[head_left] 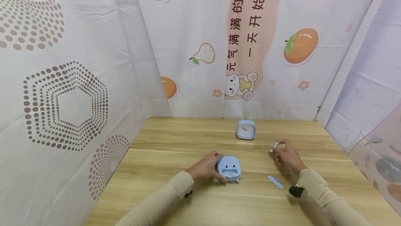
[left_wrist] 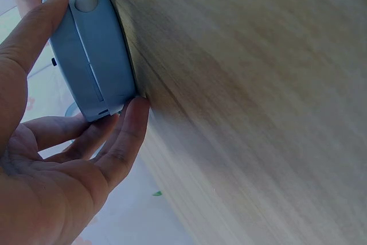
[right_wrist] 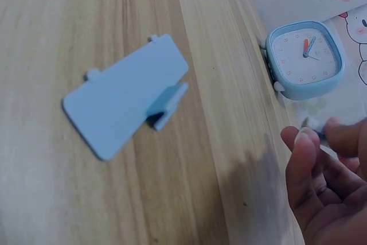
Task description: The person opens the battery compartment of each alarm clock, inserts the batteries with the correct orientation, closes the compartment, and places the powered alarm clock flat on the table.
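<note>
A light-blue alarm clock [head_left: 231, 162] lies face down on the wooden table, its back up and the battery compartment uncovered. My left hand [head_left: 205, 166] grips this clock by its left side, thumb at the near edge and fingers round the far one. In the left wrist view the clock's side [left_wrist: 97, 55] with a rounded foot shows between thumb and fingers. Away to the right, my right hand [head_left: 289, 157] pinches a small whitish battery [head_left: 275, 145], largely hidden by the fingertips. Nearer than that hand lies the blue battery cover [right_wrist: 123, 98], with its clip raised.
A second light-blue clock [head_left: 246, 129] stands upright at the back of the table, dial forward. Behind it hangs a printed curtain [head_left: 194, 87], with more cloth at both sides. A black wrist device [head_left: 296, 191] sits under the right cuff.
</note>
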